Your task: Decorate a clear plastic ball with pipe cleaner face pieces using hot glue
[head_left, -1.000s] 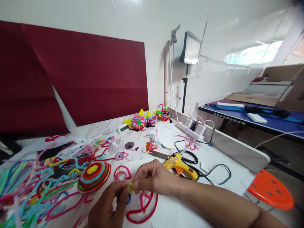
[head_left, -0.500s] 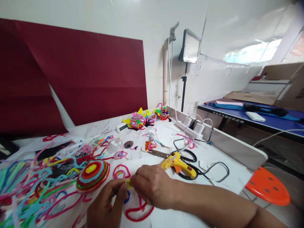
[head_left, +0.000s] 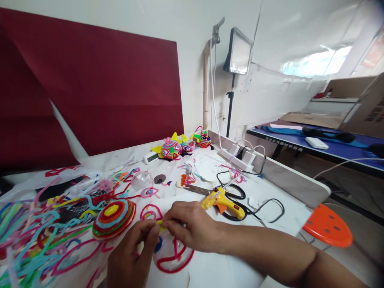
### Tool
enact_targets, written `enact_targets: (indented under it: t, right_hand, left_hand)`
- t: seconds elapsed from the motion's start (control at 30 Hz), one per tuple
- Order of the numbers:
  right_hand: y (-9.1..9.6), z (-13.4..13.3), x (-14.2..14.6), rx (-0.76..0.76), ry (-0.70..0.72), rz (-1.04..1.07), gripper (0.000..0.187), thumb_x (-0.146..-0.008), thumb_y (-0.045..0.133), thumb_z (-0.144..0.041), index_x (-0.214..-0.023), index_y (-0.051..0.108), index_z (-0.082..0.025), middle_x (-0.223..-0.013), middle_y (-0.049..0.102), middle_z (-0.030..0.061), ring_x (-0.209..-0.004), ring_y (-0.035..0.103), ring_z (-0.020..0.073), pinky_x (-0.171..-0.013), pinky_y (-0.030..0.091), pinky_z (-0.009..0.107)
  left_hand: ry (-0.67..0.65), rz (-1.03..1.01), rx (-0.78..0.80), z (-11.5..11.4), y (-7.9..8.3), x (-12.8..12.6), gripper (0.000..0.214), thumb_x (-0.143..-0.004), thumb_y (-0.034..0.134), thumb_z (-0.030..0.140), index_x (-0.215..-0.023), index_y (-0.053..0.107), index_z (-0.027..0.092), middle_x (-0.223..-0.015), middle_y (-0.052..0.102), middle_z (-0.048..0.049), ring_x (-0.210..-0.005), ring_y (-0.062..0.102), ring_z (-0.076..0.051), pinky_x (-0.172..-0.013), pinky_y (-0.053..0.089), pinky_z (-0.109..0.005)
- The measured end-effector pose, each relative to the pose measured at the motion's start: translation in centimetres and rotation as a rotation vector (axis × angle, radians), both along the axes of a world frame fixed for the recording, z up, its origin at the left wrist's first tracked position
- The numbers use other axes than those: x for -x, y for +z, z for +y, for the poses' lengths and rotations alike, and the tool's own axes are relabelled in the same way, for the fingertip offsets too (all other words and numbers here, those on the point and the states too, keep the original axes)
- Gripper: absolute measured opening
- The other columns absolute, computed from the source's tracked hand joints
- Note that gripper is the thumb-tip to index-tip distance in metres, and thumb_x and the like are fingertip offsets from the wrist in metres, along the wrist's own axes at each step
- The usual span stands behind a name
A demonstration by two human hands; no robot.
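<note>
Between my fingertips is a short yellow pipe cleaner (head_left: pixel 160 224), pinched from both sides. My left hand (head_left: pixel 133 248) grips it with thumb and forefinger. From the other side my right hand (head_left: pixel 192 226) closes on it, fingers bent. Just below lies a clear plastic dome (head_left: pixel 171 258) edged with red pipe cleaner, a blue ring on its left side, partly covered by my hands. Behind my fingers rests a pink pipe-cleaner loop (head_left: pixel 150 208). A striped, coiled pipe-cleaner dome (head_left: pixel 115 218) sits to the left of my left hand.
A yellow glue gun (head_left: pixel 223 202) and scissors (head_left: pixel 198 189) lie beyond my right hand, with black cord around them. Loose pipe cleaners (head_left: pixel 39 236) cover the left side. Decorated fish figures (head_left: pixel 171 148) stand at the back, near a power strip (head_left: pixel 238 160) along the raised edge.
My fingertips stay together on the yellow pipe cleaner, and the right fingers have shifted slightly, showing more of it. The whole view has moved a little.
</note>
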State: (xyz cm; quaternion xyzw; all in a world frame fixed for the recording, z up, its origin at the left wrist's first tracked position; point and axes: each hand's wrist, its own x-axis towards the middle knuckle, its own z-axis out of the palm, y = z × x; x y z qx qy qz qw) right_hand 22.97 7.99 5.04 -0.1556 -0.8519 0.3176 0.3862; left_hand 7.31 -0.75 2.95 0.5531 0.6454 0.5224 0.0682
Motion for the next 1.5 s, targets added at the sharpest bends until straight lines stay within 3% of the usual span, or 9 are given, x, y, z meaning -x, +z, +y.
enact_targets:
  t: [0.13, 0.2, 0.4, 0.53, 0.63, 0.73, 0.97, 1.27, 1.5]
  right_hand:
    - [-0.3, 0.0, 0.2, 0.382, 0.036, 0.037, 0.013, -0.085, 0.063, -0.027, -0.082, 0.068, -0.014, -0.065, 0.056, -0.0028, -0.057, 0.047, 0.0076, -0.055, 0.038, 0.018]
    - [-0.4, 0.0, 0.4, 0.481, 0.067, 0.045, 0.015, -0.084, 0.065, -0.028, -0.082, 0.068, -0.014, -0.063, 0.054, -0.0039, -0.056, 0.045, 0.007, -0.054, 0.037, 0.018]
    - [-0.1, 0.0, 0.4, 0.503, 0.057, -0.01, 0.012, -0.081, 0.067, -0.025, -0.08, 0.066, -0.013, -0.066, 0.056, -0.0034, -0.058, 0.046, 0.0074, -0.054, 0.035, 0.019]
    - [-0.1, 0.4, 0.4, 0.632, 0.088, -0.017, 0.011, -0.08, 0.067, -0.024, -0.079, 0.063, -0.013, -0.063, 0.054, -0.0044, -0.057, 0.044, 0.0073, -0.054, 0.034, 0.019]
    - [0.1, 0.5, 0.4, 0.742, 0.116, -0.024, 0.021, -0.076, 0.072, -0.031, -0.077, 0.062, -0.013, -0.062, 0.054, -0.0045, -0.056, 0.044, 0.0073, -0.054, 0.034, 0.02]
    - [0.5, 0.5, 0.5, 0.827, 0.138, -0.038, 0.035, -0.069, 0.078, -0.043, -0.075, 0.06, -0.013, -0.06, 0.054, -0.0047, -0.054, 0.045, 0.0076, -0.054, 0.036, 0.021]
    - [0.7, 0.4, 0.6, 0.874, 0.124, -0.051, 0.041, -0.064, 0.08, -0.047, -0.073, 0.061, -0.013, -0.056, 0.053, -0.0053, -0.051, 0.044, 0.0071, -0.052, 0.038, 0.022]
    - [0.3, 0.6, 0.8, 0.935, 0.129, -0.009, 0.041, -0.063, 0.081, -0.046, -0.076, 0.06, -0.014, -0.056, 0.054, -0.0063, -0.046, 0.04, 0.0051, -0.047, 0.031, 0.02]
    - [0.0, 0.5, 0.8, 0.892, 0.129, -0.02, 0.035, -0.064, 0.08, -0.039, -0.074, 0.058, -0.014, -0.056, 0.053, -0.0058, -0.049, 0.04, 0.0057, -0.048, 0.03, 0.021]
  left_hand:
    - [0.007, -0.078, 0.018, -0.2, 0.0, -0.4, 0.023, -0.082, 0.061, 0.045, -0.081, 0.064, 0.022, -0.061, 0.066, 0.0034, -0.056, 0.064, -0.014, -0.055, 0.05, -0.021]
    - [0.009, -0.119, 0.02, -0.2, 0.0, -0.5, 0.023, -0.081, 0.062, 0.044, -0.081, 0.065, 0.021, -0.061, 0.066, 0.0031, -0.056, 0.064, -0.014, -0.055, 0.049, -0.021]
    - [-0.06, -0.249, 0.063, 0.1, -0.2, -0.4, 0.023, -0.078, 0.065, 0.042, -0.076, 0.064, 0.019, -0.057, 0.063, 0.0024, -0.053, 0.058, -0.013, -0.05, 0.047, -0.02]
    - [-0.121, -0.392, 0.121, 0.3, -0.1, -0.5, 0.025, -0.081, 0.063, 0.042, -0.08, 0.064, 0.017, -0.057, 0.061, 0.0022, -0.052, 0.053, -0.011, -0.051, 0.044, -0.021]
    - [-0.182, -0.489, 0.152, 0.5, -0.1, -0.5, 0.03, -0.082, 0.061, 0.045, -0.087, 0.065, 0.016, -0.059, 0.061, 0.0006, -0.052, 0.049, -0.012, -0.049, 0.041, -0.023]
    - [-0.187, -0.515, 0.162, 0.6, -0.1, -0.5, 0.03, -0.084, 0.059, 0.045, -0.078, 0.061, 0.016, -0.058, 0.059, 0.0003, -0.05, 0.045, -0.011, -0.049, 0.038, -0.023]
    - [-0.165, -0.499, 0.189, 0.5, 0.0, -0.4, 0.025, -0.082, 0.06, 0.041, -0.074, 0.06, 0.017, -0.054, 0.055, 0.0026, -0.048, 0.042, -0.01, -0.047, 0.034, -0.022]
    - [-0.227, -0.514, 0.236, 0.6, -0.3, -0.1, 0.028, -0.084, 0.059, 0.042, -0.073, 0.059, 0.016, -0.055, 0.056, 0.0024, -0.047, 0.042, -0.009, -0.045, 0.033, -0.021]
    - [-0.232, -0.488, 0.26, 0.4, -0.5, -0.3, 0.025, -0.084, 0.059, 0.04, -0.074, 0.059, 0.016, -0.056, 0.054, 0.0037, -0.048, 0.041, -0.008, -0.046, 0.032, -0.02]
